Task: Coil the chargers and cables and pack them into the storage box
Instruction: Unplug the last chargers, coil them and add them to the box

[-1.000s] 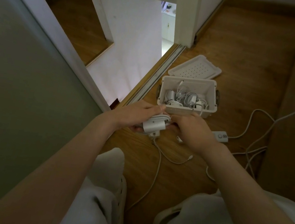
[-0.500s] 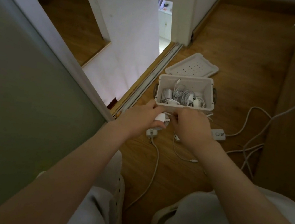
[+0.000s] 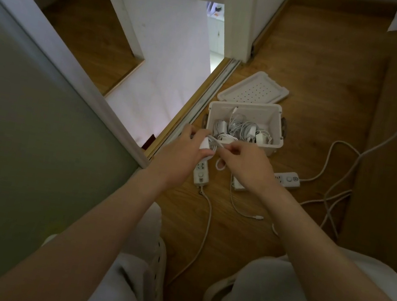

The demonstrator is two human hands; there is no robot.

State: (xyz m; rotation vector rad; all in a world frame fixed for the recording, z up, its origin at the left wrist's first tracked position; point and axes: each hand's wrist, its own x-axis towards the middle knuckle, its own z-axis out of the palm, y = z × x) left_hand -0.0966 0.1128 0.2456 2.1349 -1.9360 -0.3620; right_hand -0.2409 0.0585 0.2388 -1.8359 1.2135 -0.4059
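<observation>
1. Head view looks down on a brown wooden floor [image 3: 311, 64], where a white rectangular plastic storage box [image 3: 273, 118] stands open in the middle of the scene.
2. Inside the box lie several coiled white chargers and cables [image 3: 241, 128], packed close together on its bottom.
3. A white perforated plastic lid [image 3: 254, 91] lies on the floor just behind the far wall of the box.
4. The left hand [image 3: 181, 152] has its fingers curled round a small white rounded charger block [image 3: 205, 144] and grasps it, just beside the near left corner of the box.
5. The right hand [image 3: 244, 166] pinches a thin white cable [image 3: 220, 145] between the thumb and the fingers. This cable is looped at the charger block, and one small loop hangs down between the two hands.
6. Below the left hand a long white power strip [image 3: 201, 174] lies on the floor. Its white cord [image 3: 205, 230] runs toward the near side, between the feet of the person.
7. A second white power strip [image 3: 289, 180] lies on the floor to the right of the right hand.
8. At the near edge, the person wears white slippers [image 3: 159, 262].
</observation>
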